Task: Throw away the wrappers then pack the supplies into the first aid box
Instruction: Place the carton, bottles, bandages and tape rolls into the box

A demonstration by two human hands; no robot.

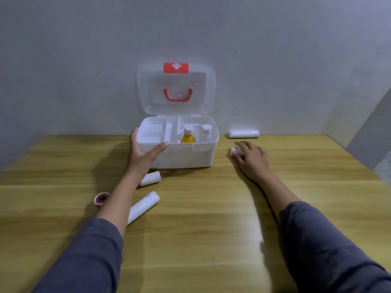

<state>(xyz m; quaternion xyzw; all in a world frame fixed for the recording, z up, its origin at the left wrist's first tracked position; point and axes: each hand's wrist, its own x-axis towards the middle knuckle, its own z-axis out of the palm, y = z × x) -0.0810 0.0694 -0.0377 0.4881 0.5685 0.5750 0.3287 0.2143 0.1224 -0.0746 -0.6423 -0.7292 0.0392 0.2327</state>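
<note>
The white first aid box (190,157) stands open against the wall, its clear lid (176,89) upright with a red handle. Inside are a yellow bottle (187,136), a white bottle (206,132) and a white tray on the left. My left hand (143,151) grips the box's front left corner, thumb on the rim. My right hand (251,159) lies on the table to the right of the box, fingers over a small white roll (234,151). Three white bandage rolls lie loose: one short (150,178), one long (143,207), one by the wall (243,133).
A small red-and-white tape roll (101,199) sits left of my left forearm. The wooden table (201,240) stretches toward me. A grey wall stands right behind the box, and the table's right edge runs along another wall.
</note>
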